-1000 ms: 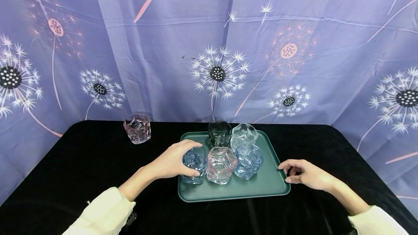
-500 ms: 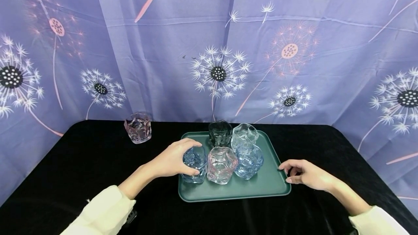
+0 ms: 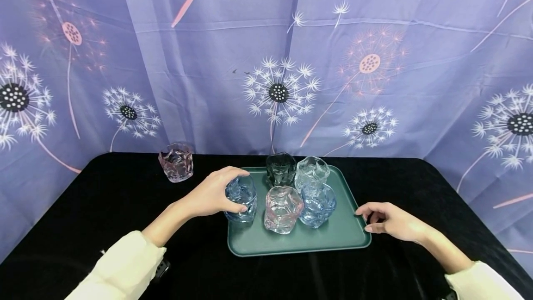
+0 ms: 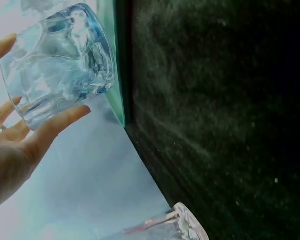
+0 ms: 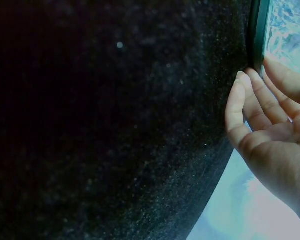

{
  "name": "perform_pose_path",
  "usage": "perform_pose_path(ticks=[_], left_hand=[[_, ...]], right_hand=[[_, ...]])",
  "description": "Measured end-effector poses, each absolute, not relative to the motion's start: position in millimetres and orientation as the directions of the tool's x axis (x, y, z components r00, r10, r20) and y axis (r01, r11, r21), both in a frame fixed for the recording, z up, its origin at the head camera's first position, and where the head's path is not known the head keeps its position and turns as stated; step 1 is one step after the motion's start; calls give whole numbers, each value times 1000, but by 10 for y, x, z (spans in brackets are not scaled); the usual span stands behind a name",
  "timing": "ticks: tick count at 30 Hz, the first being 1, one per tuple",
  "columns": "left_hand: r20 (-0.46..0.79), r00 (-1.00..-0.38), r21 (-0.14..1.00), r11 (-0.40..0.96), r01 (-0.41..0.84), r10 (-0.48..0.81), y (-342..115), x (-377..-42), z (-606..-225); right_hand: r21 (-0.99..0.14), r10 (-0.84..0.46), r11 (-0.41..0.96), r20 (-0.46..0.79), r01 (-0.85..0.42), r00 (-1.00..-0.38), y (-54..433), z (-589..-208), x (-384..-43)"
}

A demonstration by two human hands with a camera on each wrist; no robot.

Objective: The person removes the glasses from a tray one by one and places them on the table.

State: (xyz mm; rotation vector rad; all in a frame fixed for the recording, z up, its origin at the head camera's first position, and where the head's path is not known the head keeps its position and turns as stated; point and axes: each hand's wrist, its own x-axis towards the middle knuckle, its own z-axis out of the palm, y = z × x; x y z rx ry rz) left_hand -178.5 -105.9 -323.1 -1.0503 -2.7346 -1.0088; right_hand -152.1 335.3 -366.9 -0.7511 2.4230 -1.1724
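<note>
My left hand (image 3: 214, 193) grips a blue glass (image 3: 243, 200) between thumb and fingers, over the left end of a green tray (image 3: 300, 242). In the left wrist view this blue glass (image 4: 60, 65) is tilted, its base toward the tray's edge. On the tray stand a pink-tinted glass (image 3: 283, 212), a second blue glass (image 3: 317, 205), a clear glass (image 3: 311, 170) and a dark grey glass (image 3: 281, 170). My right hand (image 3: 393, 222) holds the tray's right rim with thumb and curled fingers; the right wrist view shows the fingertips (image 5: 240, 82) at that rim.
A pink glass (image 3: 176, 163) stands alone at the back left of the black-covered table (image 3: 200, 263). Behind the table hangs a purple curtain (image 3: 216, 82) with a dandelion print.
My left hand has moved the blue glass a little left and up in the head view, apart from the pink-tinted glass. The right hand and tray have stayed put.
</note>
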Motion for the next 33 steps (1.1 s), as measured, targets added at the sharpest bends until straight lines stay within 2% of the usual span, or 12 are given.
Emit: perform_pose_path(ticks=[33], left_hand=[[201, -876, 566, 678, 469, 438, -1419, -2187, -3174]], right_hand=[[-798, -592, 518, -76, -307, -802, 3353, -3670, -1519]])
